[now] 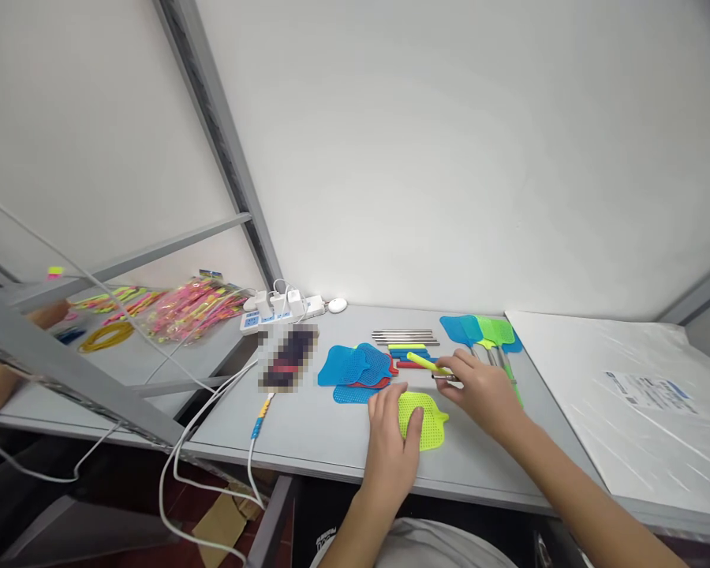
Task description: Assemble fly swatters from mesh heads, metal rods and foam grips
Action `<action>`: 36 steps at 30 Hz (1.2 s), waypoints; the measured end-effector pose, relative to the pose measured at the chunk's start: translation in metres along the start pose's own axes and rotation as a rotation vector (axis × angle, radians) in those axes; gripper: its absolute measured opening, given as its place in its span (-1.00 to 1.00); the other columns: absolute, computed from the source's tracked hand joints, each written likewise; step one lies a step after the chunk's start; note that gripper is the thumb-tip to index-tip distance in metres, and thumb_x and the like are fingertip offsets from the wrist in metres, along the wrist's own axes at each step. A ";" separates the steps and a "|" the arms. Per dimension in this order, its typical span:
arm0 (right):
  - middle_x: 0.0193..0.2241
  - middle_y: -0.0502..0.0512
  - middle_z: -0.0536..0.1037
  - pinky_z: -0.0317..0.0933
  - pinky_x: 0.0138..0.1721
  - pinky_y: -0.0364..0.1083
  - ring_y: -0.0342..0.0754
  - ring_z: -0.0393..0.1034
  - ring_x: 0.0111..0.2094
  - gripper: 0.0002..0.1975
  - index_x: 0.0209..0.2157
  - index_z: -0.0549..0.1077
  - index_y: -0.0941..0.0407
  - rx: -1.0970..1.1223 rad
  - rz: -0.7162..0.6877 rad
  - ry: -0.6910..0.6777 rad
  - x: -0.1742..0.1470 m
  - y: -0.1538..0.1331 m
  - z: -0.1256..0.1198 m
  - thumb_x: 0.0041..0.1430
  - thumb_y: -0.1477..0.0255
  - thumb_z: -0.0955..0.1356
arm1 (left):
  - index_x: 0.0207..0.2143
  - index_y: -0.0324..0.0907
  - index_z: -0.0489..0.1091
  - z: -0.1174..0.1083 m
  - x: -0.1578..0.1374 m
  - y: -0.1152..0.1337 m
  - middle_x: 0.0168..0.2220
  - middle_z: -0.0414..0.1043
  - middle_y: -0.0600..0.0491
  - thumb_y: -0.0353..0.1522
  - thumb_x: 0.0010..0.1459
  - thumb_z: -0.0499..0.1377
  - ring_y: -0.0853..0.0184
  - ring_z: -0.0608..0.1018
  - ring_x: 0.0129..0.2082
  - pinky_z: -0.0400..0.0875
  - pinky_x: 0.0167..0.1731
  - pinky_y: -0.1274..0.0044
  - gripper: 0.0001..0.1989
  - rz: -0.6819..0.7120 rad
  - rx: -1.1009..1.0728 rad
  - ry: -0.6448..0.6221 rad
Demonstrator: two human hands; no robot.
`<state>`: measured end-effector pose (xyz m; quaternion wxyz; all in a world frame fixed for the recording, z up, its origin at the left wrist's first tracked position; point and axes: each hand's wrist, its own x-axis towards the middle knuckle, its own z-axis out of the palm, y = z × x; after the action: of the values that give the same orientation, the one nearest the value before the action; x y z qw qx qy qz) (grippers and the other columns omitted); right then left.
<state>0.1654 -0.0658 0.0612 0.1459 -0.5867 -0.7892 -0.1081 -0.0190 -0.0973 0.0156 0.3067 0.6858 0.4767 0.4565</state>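
My right hand [488, 394] is closed in a pinch around a yellow handle tube [423, 362], which points to the left. A short metal rod end [443, 377] also pokes out from under these fingers. My left hand [394, 438] lies over the left side of a yellow-green fly swatter head [429, 426], thumb spread away from the other fingers. That perforated head rests flat on the table, its neck toward the right. Behind my left hand lie overlapping blue swatter heads [346, 365], with a red one partly hidden among them.
Metal rods [403, 335] and blue handle tubes [411, 355] lie in rows at the back. Swatters with rods [497, 330] sit behind my right hand. A wrapped white sheet [621, 426], a power strip [272, 317], cables and a shelf frame surround the table [308, 438]. Another person's arm [0, 386] shows far left.
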 end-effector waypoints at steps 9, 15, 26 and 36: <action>-0.51 -0.03 0.43 0.10 -0.49 -0.19 -0.19 0.23 -0.51 -0.91 -0.39 0.50 0.09 0.977 -0.010 0.071 -0.044 -0.066 -0.033 0.18 0.43 0.35 | -0.01 -0.15 0.38 -0.022 -0.013 0.038 -0.19 0.47 0.00 -0.20 0.34 -0.02 0.31 0.48 -0.22 0.34 -0.16 0.51 -0.67 -0.055 -0.443 -0.082; -0.72 -0.18 -0.02 -0.20 -0.68 -0.20 -0.26 -0.21 -0.72 -0.54 -0.60 0.38 0.09 1.917 0.381 0.532 -0.037 -0.046 -0.088 0.31 0.16 0.21 | -0.07 -0.15 0.46 -0.039 -0.004 0.036 -0.22 0.49 -0.02 -0.20 0.28 0.08 0.26 0.48 -0.24 0.34 -0.24 0.51 -0.70 0.016 -0.289 -0.189; -0.71 -0.19 -0.03 -0.21 -0.72 -0.24 -0.28 -0.25 -0.74 -0.53 -0.58 0.29 0.09 2.119 0.351 0.627 -0.020 -0.050 -0.104 0.30 0.08 0.22 | -0.07 -0.09 0.44 -0.045 -0.005 0.037 -0.28 0.49 0.00 -0.32 0.32 0.01 0.27 0.44 -0.31 0.26 -0.26 0.49 -0.75 0.241 -0.015 -0.339; -0.64 -0.10 0.18 0.10 -0.52 -0.18 -0.17 0.23 -0.55 -0.61 -0.50 0.41 0.12 2.116 0.232 0.148 -0.012 -0.075 -0.072 0.30 0.17 0.25 | -0.23 -0.16 0.42 -0.047 -0.013 0.049 -0.48 0.35 0.09 -0.26 0.32 0.00 0.37 0.31 -0.51 0.12 -0.45 0.55 -0.76 0.099 -0.122 -0.401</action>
<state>0.1042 -0.1231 0.1244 0.6383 -0.2252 -0.4101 0.6113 -0.0453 -0.1276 0.0720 0.4137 0.7656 0.3432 0.3534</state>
